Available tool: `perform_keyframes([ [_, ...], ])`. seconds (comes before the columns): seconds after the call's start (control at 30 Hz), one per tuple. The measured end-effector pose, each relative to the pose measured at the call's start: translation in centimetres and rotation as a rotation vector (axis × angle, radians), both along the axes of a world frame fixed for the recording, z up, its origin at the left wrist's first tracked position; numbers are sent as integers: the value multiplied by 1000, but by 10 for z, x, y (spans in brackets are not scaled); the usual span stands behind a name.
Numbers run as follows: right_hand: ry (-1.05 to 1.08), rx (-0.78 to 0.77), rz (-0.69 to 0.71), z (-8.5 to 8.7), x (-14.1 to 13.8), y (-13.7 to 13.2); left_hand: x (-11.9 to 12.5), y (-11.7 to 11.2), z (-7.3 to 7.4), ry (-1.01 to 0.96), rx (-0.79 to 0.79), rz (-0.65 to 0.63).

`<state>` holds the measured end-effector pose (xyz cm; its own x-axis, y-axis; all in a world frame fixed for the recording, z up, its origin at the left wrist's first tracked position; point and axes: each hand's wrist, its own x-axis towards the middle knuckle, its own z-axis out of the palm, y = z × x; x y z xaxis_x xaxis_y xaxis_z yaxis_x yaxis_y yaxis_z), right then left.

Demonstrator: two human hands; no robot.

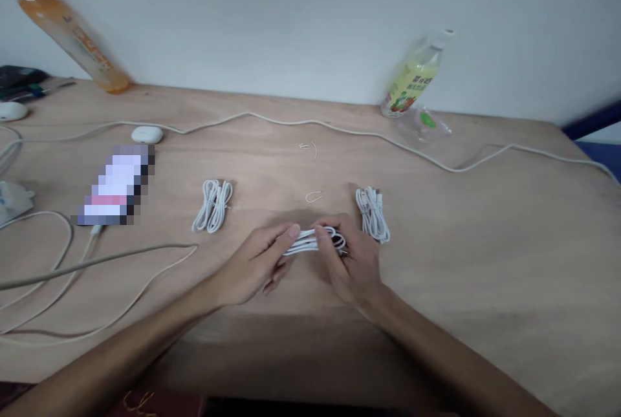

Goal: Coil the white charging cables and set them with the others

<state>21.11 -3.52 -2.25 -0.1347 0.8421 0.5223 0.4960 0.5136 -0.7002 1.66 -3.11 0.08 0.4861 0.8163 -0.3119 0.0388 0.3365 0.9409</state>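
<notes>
Crosswise, a white cable bundle (306, 242) is held between the left hand (259, 262) and right hand (358, 263), gripped at both ends.

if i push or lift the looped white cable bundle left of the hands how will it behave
The looped white cable bundle would probably flex, since its thin strands bend into curves. It likely stays together, appearing cinched midway. Lying flat, it seems unlikely to roll.

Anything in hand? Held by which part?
Yes, a coiled white cable: left hand pinches its left end, right hand holds its right end.
</notes>
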Motion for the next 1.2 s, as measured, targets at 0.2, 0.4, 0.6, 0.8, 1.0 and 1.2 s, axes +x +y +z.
perform_keyframes([
  [0.2, -188, 223, 96, 0, -2, -1, 3, -8, 0, 14, -73, 0],
  [0.4, -384, 475, -83, 7, -5, -3, 4, -8, 0, 1, -145, -57],
  [0.6, -343, 414, 13, 3, -5, -4, 4, -7, 2, 182, 296, -15],
  [0.8, -19, 59, 26, 2, -8, -10, 3, -10, -5, 416, 893, 17],
  [1.0, -56, 16, 45, 5, -14, -17, 2, -16, -11, 507, 980, 130],
  [1.2, -372, 350, -19, 8, -13, -15, 5, -21, -4, 503, 690, 213],
])
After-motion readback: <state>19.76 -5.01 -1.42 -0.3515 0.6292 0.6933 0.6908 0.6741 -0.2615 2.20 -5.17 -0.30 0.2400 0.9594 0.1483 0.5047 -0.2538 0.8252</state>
